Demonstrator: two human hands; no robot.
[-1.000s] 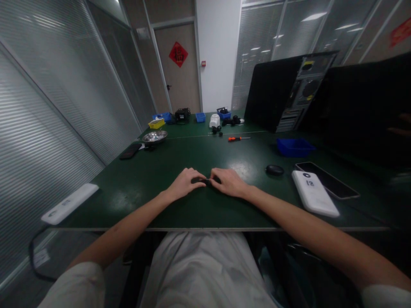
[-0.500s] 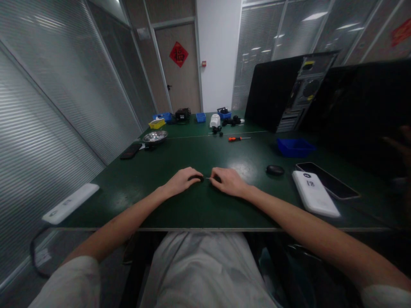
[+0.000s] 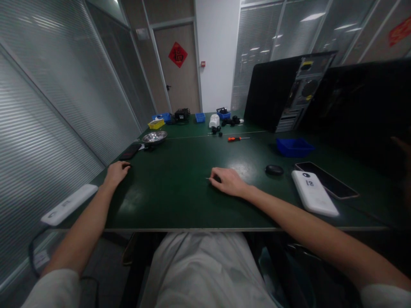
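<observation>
My left hand is at the left side of the green table, just below a dark phone-like slab. Its fingers are curled around something black, mostly hidden. Near the middle of the table rests my right hand, fingers closed on a small dark object whose thin, light tip points left. What that object is cannot be made out.
Farther back lie a metal bowl and an orange screwdriver. To the right are a blue tray, a black mouse, a white slab and a phone. A power strip lies left.
My left hand has moved from beside my right hand to the table's left side, and the black thing in it is gone from the middle. My right hand has stayed in place.
</observation>
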